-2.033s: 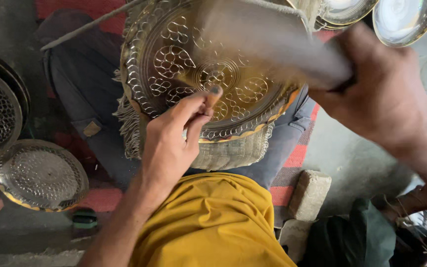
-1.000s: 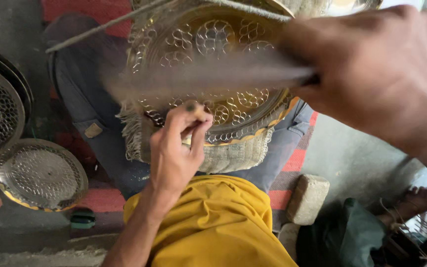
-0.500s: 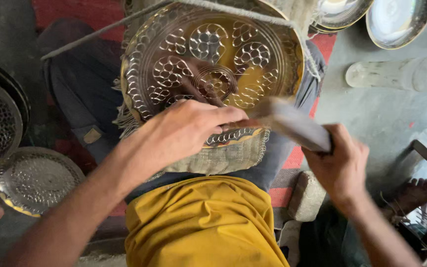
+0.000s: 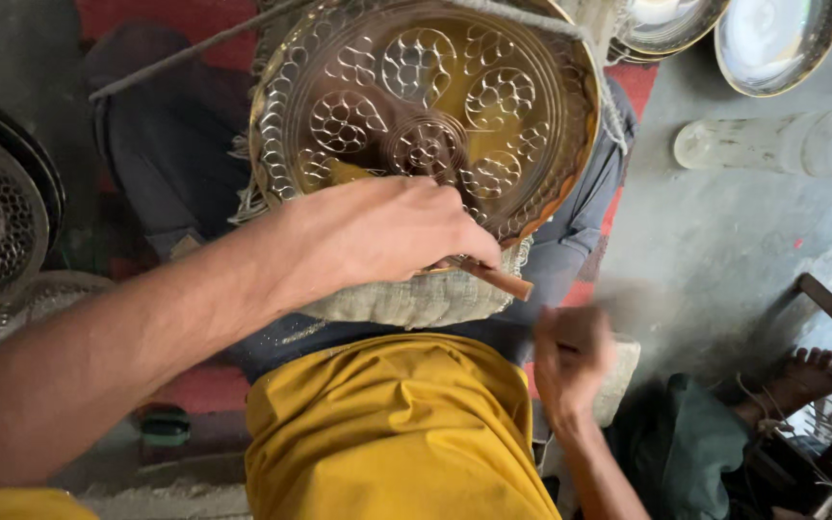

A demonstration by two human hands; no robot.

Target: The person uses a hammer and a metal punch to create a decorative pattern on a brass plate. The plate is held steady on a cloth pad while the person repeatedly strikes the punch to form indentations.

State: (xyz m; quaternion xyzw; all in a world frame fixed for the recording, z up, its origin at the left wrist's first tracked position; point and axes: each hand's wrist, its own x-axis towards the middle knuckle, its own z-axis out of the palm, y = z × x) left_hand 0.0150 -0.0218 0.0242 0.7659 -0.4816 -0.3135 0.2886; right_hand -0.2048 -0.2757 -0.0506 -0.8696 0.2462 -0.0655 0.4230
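Lowered right hand (image 4: 570, 361); left hand (image 4: 392, 231) angles punch (image 4: 503, 281) lower-right.

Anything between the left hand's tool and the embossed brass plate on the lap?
Nothing visible. The left hand lies directly over the lower rim of the round embossed brass plate, gripping a slim wooden-handled tool; its tip is hidden under the fingers. The blurred right hand is below, off the plate.

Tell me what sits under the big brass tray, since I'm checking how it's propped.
A woven burlap pad shows under the brass tray, near the left hand. Further beneath is covered.
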